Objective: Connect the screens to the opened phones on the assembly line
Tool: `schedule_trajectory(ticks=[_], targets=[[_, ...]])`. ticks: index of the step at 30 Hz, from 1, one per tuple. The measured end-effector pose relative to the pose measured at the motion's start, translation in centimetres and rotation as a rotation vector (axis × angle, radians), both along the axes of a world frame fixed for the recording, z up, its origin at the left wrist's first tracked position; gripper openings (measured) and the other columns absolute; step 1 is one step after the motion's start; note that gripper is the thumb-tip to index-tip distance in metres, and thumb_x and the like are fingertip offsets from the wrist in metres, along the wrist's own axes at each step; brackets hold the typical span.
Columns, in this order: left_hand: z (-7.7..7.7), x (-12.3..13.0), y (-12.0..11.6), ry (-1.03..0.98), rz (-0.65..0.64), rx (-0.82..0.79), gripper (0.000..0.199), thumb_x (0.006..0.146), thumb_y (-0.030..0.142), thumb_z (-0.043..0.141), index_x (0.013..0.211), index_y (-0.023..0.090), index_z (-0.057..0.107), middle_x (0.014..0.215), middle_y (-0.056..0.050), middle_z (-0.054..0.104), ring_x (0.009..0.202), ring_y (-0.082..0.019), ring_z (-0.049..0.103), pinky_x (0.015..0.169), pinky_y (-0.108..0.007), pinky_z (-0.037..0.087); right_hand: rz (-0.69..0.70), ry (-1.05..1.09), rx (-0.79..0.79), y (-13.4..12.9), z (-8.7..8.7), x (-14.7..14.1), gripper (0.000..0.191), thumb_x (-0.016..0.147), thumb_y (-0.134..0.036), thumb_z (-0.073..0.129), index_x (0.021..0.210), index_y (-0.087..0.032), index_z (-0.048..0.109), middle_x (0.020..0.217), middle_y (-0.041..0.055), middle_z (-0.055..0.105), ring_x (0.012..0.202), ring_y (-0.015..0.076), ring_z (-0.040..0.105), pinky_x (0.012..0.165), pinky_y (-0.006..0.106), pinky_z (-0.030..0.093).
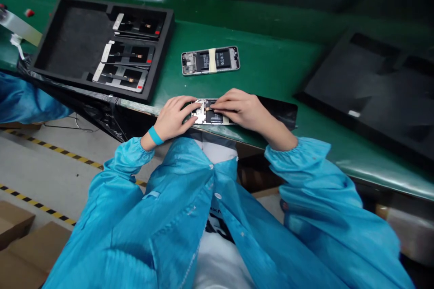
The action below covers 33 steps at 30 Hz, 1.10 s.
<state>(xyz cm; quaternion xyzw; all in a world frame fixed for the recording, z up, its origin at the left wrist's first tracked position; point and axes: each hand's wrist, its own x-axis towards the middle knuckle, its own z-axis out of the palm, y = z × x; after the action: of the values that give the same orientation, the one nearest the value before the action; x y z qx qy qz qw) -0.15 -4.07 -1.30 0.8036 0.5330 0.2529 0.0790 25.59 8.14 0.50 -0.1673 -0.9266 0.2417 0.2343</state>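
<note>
An opened phone body (214,116) lies at the near edge of the green bench, its board and battery showing. My left hand (174,117) rests at its left end, thumb and fingers apart, fingertips touching the frame. Over the phone's middle, my right hand (239,110) has thumb and fingers pinched together near a small connector; what they hold is too small to name. A black flat panel (281,110) extends to the right from beneath my right hand. Farther back lies a second opened phone (224,59) with a pale strip across its battery.
At the back left, a black foam tray (161,54) holds several phone screens (127,54). Another dark tray (376,95) stands on the right. A blue sleeve (27,99) of another person shows at the left edge. Cardboard boxes (37,253) sit on the floor.
</note>
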Motion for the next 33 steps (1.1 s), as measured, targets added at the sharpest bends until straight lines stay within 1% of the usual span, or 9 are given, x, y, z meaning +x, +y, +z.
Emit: schedule_trajectory(ticks=[5,10,16,20,24,29,33], targets=[[0.0,-0.1,0.0,0.038,-0.007,0.008,0.044,0.112,0.043,0.048,0.142,0.019,0.068,0.142,-0.016,0.069,0.134,-0.031,0.062,0.115,-0.049,0.048,-0.021,0.027,0.038,-0.1,-0.4,-0.1,0.028,0.108,-0.036,0.062,0.112,-0.023,0.086,0.103,0.0113,0.082,0.092,0.0246,0.071,0.082,0.043,0.061],[0.1,0.0,0.0,0.068,-0.008,-0.008,0.043,0.112,0.043,0.047,0.143,0.021,0.068,0.143,-0.015,0.068,0.134,-0.031,0.060,0.115,-0.050,0.048,-0.010,0.038,0.069,-0.3,-0.5,0.0,0.028,0.108,-0.034,0.061,0.112,-0.022,0.086,0.104,0.0115,0.081,0.094,0.0247,0.071,0.083,0.043,0.061],[0.3,0.1,-0.1,0.186,-0.028,0.004,0.043,0.113,0.040,0.043,0.149,0.031,0.065,0.148,-0.012,0.065,0.136,-0.032,0.057,0.114,-0.052,0.045,-0.001,0.036,0.091,-0.1,-0.7,0.0,0.030,0.109,-0.035,0.059,0.112,-0.022,0.086,0.104,0.0112,0.081,0.094,0.0240,0.071,0.082,0.042,0.060],[0.6,-0.4,0.4,0.305,-0.079,0.024,0.044,0.113,0.042,0.044,0.150,0.030,0.065,0.150,-0.014,0.064,0.133,-0.032,0.057,0.111,-0.050,0.046,0.009,0.039,0.110,0.0,-0.8,0.0,0.031,0.109,-0.035,0.058,0.113,-0.021,0.086,0.104,0.0121,0.081,0.094,0.0244,0.071,0.082,0.042,0.061],[0.5,-1.3,1.4,0.332,-0.159,0.023,0.045,0.113,0.047,0.045,0.152,0.033,0.063,0.151,-0.013,0.063,0.130,-0.032,0.057,0.109,-0.049,0.047,0.014,0.059,0.126,0.0,-0.7,-0.1,0.030,0.109,-0.032,0.059,0.112,-0.019,0.086,0.103,0.0126,0.081,0.093,0.0242,0.072,0.082,0.041,0.061],[0.4,-1.5,1.5,0.353,-0.143,-0.002,0.045,0.113,0.045,0.043,0.152,0.033,0.063,0.152,-0.013,0.063,0.130,-0.032,0.056,0.109,-0.050,0.046,0.001,0.056,0.115,-0.1,-0.9,-0.1,0.030,0.109,-0.031,0.059,0.112,-0.019,0.086,0.104,0.0127,0.081,0.095,0.0245,0.073,0.082,0.041,0.061],[1.1,-0.8,1.5,0.407,-0.147,0.008,0.044,0.113,0.045,0.044,0.151,0.032,0.063,0.155,-0.013,0.063,0.132,-0.033,0.058,0.104,-0.048,0.047,0.010,0.057,0.098,0.1,-1.3,-0.1,0.032,0.109,-0.033,0.058,0.113,-0.020,0.086,0.105,0.0136,0.080,0.097,0.0256,0.072,0.084,0.043,0.060]])
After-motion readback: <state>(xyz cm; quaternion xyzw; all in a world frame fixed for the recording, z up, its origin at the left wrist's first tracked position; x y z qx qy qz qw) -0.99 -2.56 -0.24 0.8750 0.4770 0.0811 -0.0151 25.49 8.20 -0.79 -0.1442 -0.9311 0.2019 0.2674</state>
